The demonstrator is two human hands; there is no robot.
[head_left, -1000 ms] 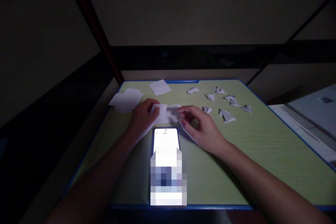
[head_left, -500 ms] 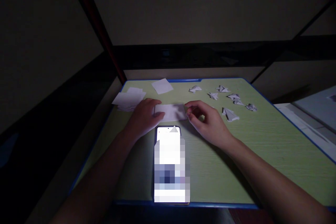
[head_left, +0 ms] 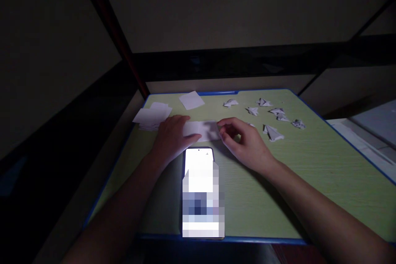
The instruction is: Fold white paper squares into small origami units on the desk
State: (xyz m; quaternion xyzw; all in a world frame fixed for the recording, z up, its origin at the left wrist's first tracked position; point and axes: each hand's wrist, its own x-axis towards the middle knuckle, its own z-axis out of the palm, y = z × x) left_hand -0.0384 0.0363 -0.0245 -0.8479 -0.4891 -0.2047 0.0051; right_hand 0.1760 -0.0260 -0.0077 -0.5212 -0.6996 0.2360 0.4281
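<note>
A folded strip of white paper (head_left: 202, 130) lies flat on the green table (head_left: 309, 165) between my two hands. My left hand (head_left: 173, 136) rests on its left end, with the thumb pressing the paper down. My right hand (head_left: 244, 142) is at the right end, its fingertips pinching the edge of the strip. Just below the paper a phone (head_left: 201, 192) lies face up with its screen lit.
A stack of white sheets (head_left: 151, 116) lies at the back left and a single sheet (head_left: 191, 100) behind the hands. Several small folded paper figures (head_left: 272, 132) are scattered at the back right. The table has a blue rim; dark frame bars stand behind.
The paper strip has been flattened between the hands. My right hand moved slightly up and right to the strip's right end. The view shifted a little.
</note>
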